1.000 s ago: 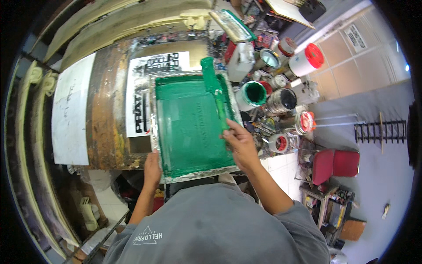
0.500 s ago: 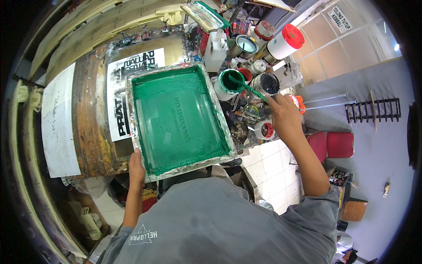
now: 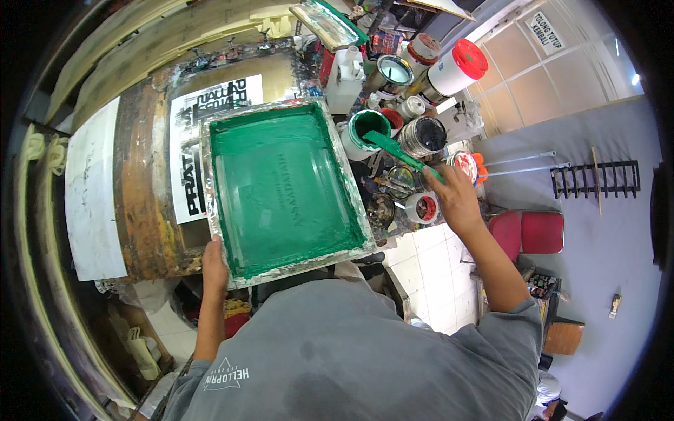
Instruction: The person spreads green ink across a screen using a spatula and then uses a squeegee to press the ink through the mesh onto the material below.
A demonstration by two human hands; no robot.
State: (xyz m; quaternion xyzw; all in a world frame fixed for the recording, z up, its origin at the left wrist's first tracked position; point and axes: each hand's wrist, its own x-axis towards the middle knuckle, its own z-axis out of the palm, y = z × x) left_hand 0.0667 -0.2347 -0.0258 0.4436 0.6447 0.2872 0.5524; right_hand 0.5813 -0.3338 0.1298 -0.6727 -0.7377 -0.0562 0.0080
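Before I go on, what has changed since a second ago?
The right hand has moved rightward from the green-coated frame, carrying the green spatula, whose blade is now by the rim of the white pot with green inside. Nothing was let go; the left hand still holds the frame's lower left side.

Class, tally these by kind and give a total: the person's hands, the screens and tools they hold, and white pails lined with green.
Hands: 2 (left hand, right hand)
Green-covered screen: 1
Green spatula: 1
White pail: 1
Total: 5
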